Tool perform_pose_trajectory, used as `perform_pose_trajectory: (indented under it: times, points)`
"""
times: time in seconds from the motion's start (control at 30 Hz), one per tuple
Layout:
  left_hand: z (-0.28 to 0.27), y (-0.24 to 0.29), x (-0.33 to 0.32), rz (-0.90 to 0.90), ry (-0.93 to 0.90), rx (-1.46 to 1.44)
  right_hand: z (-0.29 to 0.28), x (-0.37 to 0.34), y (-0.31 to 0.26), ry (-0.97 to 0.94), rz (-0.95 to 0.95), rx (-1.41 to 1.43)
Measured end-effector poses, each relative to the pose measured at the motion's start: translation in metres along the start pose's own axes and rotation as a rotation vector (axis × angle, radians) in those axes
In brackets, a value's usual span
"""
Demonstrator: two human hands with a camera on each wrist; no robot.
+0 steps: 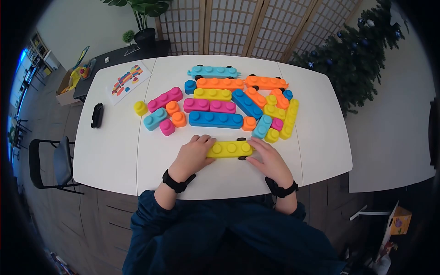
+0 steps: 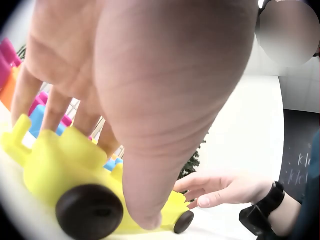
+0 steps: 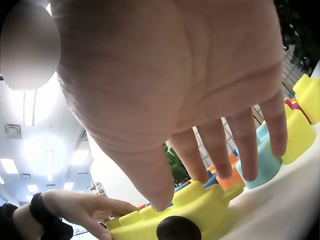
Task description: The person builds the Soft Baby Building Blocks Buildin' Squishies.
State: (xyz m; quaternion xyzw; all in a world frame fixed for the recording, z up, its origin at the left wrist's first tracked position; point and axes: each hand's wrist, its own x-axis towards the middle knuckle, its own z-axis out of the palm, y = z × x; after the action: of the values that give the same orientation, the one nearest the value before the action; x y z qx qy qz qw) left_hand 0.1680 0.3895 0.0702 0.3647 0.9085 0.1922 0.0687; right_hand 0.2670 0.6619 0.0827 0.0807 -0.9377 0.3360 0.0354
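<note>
A yellow wheeled toy block (image 1: 232, 149) with round studs lies crosswise on the table near its front edge. Black wheels show at its right end in the head view; the left-end wheels are hidden there, though a black wheel (image 2: 90, 212) shows large in the left wrist view. My left hand (image 1: 193, 155) grips the left end, thumb on the near side, fingers along the far side. Around the right end, my right hand (image 1: 271, 161) holds it, thumb near and fingers far, seen close up in the right wrist view.
Beyond the hands lie many chunky blocks, including a long blue block (image 1: 216, 119) and orange wheeled blocks (image 1: 220, 83). A light blue wheeled block (image 1: 213, 72) stands at the back. Left are a picture sheet (image 1: 129, 82) and a black case (image 1: 97, 115) on the white table (image 1: 105, 156).
</note>
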Motion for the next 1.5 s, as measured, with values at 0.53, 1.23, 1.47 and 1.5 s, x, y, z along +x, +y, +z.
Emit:
perform_pose_trajectory:
  times: [0.53, 1.23, 1.47, 1.5]
  points:
    - [-0.019, -0.004, -0.029, -0.094, 0.137, -0.293, 0.014, 0.013, 0.000, 0.069, -0.022, -0.023]
    - [-0.026, -0.031, -0.033, -0.033, 0.384, -0.281, 0.017, 0.008, -0.006, 0.114, 0.042, -0.012]
    - [-0.049, -0.093, -0.022, -0.231, 0.507, -0.008, 0.021, 0.005, 0.000, 0.166, -0.004, -0.060]
    - [-0.045, -0.102, -0.019, -0.279, 0.474, -0.015, 0.021, 0.005, 0.000, 0.168, -0.003, -0.059]
